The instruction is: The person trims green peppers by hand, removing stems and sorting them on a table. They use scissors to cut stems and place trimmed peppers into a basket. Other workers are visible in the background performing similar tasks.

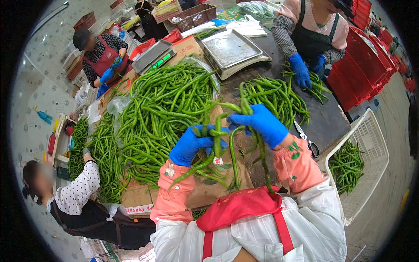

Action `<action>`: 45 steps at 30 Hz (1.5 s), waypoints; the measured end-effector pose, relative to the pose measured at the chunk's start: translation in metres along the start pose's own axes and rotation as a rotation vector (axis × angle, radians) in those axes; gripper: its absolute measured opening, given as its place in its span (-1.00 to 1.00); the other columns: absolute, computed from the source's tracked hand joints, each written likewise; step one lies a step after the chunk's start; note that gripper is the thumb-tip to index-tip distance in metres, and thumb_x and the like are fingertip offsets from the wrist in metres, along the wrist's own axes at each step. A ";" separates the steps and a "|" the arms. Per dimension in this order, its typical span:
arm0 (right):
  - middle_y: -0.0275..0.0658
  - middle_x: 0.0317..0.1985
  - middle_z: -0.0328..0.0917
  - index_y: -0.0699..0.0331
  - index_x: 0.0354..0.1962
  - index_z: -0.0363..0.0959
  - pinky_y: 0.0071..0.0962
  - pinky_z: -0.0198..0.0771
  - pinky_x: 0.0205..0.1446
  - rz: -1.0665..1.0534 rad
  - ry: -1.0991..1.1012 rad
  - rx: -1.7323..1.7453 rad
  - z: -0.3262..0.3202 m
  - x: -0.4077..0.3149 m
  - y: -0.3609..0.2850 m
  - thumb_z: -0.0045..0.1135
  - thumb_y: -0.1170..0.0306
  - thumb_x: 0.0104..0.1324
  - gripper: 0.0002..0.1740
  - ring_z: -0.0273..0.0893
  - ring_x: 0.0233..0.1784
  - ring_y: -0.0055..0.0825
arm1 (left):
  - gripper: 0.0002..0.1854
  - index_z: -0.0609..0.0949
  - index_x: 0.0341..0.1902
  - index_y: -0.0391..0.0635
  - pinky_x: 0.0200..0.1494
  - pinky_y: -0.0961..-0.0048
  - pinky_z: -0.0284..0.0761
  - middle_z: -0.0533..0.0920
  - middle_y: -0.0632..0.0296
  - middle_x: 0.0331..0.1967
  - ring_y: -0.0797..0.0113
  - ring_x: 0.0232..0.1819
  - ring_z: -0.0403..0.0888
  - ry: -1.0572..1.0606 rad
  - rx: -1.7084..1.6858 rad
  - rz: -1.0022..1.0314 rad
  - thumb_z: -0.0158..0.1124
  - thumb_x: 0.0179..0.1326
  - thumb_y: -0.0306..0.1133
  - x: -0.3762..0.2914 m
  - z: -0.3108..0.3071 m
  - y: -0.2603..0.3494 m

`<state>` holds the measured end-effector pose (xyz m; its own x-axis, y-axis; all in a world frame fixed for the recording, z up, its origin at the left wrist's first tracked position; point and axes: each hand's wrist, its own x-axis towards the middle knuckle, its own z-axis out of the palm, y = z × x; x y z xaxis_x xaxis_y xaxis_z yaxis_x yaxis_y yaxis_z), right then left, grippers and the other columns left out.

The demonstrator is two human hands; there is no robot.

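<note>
Both my hands wear blue gloves and are raised above the near side of the table. My left hand (191,144) is closed around several long green chili peppers (217,136) that stick out above and below its fingers. In my right hand (262,122) are more long green peppers (264,163), hanging down past the wrist toward my red apron (239,209). Beyond my left hand spreads a large heap of green peppers (163,108) on cardboard. A smaller pile of peppers (273,95) lies on the dark tabletop past my right hand.
Scissors (306,139) lie right of my right sleeve. A white plastic basket (370,183) holding peppers stands at the right. Two weighing scales (232,47) (154,56) sit at the back. Co-workers stand at the far right (311,42), far left (101,59) and near left (75,190). Red crates (356,68) are stacked behind.
</note>
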<state>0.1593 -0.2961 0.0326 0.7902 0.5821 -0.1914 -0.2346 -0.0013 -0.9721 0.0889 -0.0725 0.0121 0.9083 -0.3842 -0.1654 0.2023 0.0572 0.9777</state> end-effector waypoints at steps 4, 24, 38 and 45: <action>-0.29 -0.47 0.58 0.30 -0.34 0.56 -0.63 0.29 -0.50 0.129 -0.159 0.126 0.005 0.033 0.019 0.25 0.25 0.11 -0.72 0.44 -0.54 -0.63 | -0.65 0.62 -0.06 -0.14 -0.36 0.63 0.44 0.66 0.30 -0.37 0.58 -0.43 0.52 0.035 0.203 -0.126 0.36 0.01 -0.45 0.007 0.021 0.003; -0.28 -0.57 0.49 0.39 -0.27 0.56 -0.60 0.33 -0.48 0.324 -0.238 0.073 0.008 0.059 0.036 0.19 0.45 0.00 -0.71 0.42 -0.57 -0.56 | -0.69 0.59 -0.11 -0.13 -0.33 0.48 0.49 0.64 0.19 -0.31 0.29 -0.41 0.59 -0.140 0.827 0.623 0.26 0.00 -0.55 -0.008 0.044 0.014; -0.30 -0.31 0.51 0.37 -0.15 0.45 -0.57 0.38 -0.22 -0.156 -0.037 0.182 -0.036 0.002 -0.004 0.19 0.49 -0.03 -0.59 0.46 -0.34 -0.55 | -0.58 0.35 0.19 -0.29 -0.50 0.71 0.32 0.58 0.25 -0.17 0.66 -0.55 0.37 0.381 -0.694 0.072 0.01 0.27 -0.44 -0.018 -0.088 -0.040; -0.38 -0.34 0.49 0.28 -0.21 0.49 -0.58 0.33 -0.13 -0.231 -0.086 0.028 -0.020 -0.006 -0.005 0.25 0.57 -0.14 -0.58 0.41 -0.28 -0.60 | -0.57 0.35 0.18 -0.33 -0.41 0.73 0.38 0.54 0.16 -0.08 0.52 -0.28 0.53 0.508 -0.686 0.126 0.03 0.23 -0.48 -0.006 -0.073 -0.041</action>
<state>0.1675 -0.3161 0.0361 0.7741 0.6312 0.0488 -0.0696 0.1615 -0.9844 0.1014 -0.0054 -0.0363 0.9593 0.1117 -0.2593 0.1169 0.6787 0.7250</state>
